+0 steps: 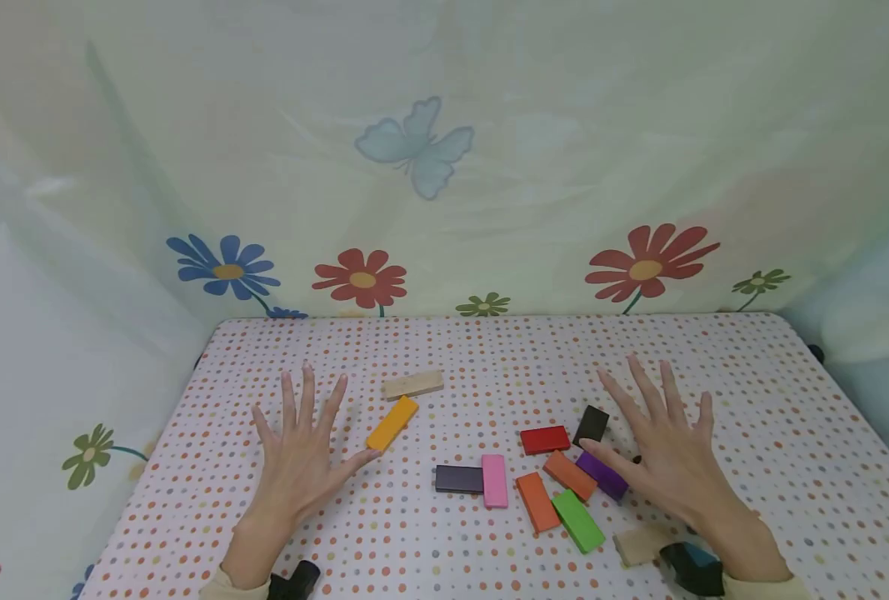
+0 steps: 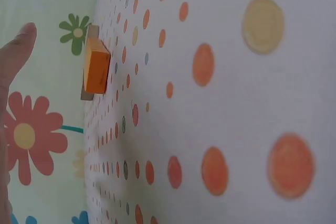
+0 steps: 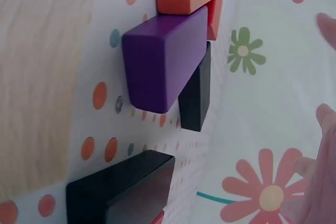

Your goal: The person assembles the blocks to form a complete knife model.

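My left hand [image 1: 297,467] is spread flat with straight fingers, its thumb tip overlapping the near end of a yellow-orange block [image 1: 392,423] in the head view. In the left wrist view that block [image 2: 97,67] stands well beyond the fingers. My right hand [image 1: 672,454] is likewise spread, holding nothing, its thumb crossing over a purple block [image 1: 605,478]. Near it lie a black block [image 1: 591,425], a red block [image 1: 545,440] and an orange block [image 1: 567,475]. Another black block [image 3: 123,190] shows in the right wrist view, mostly hidden under the hand in the head view.
A second orange block [image 1: 537,502] and a green block [image 1: 578,521] lie nearer me. Left of them, a pink block [image 1: 494,481] meets a dark block [image 1: 459,479]. Plain wooden blocks lie at the back [image 1: 412,384] and by my right wrist. A flowered curtain [image 1: 526,183] hangs behind the dotted tabletop.
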### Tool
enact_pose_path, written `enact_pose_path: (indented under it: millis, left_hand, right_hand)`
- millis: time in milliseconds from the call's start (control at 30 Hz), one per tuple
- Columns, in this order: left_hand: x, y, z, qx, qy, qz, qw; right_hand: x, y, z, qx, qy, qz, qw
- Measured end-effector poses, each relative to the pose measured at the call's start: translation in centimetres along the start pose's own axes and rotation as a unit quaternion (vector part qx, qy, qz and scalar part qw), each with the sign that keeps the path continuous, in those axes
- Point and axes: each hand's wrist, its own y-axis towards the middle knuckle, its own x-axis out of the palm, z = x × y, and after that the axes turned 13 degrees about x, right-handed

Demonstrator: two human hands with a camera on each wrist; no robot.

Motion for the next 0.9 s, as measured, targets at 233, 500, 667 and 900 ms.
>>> enact_pose_path:
  millis: [233,500,667,900]
  left_hand:
    - [0.0,0.8,0.6,0.025,-0.016,0.004,0.9995]
    - [1.1,2.4,2.9,0.04,-0.074,0.019,0.9963]
    - [2.2,2.7,4.5,0.008,-0.106,-0.004,0.9943]
    - [3.0,3.3,5.5,-0.02,-0.12,-0.005,0.9926]
  right_hand:
    - [-0.5,1.4,-1.5,-0.038,0.007,0.004,0.9992]
    - [-1.0,5.1,-5.6,-0.108,0.045,-0.021,0.993]
    - [0.2,7.8,-9.3,-0.156,0.094,-0.056,0.9818]
    - [2.6,9.9,-14.3,-0.222,0.121,-0.112,0.961]
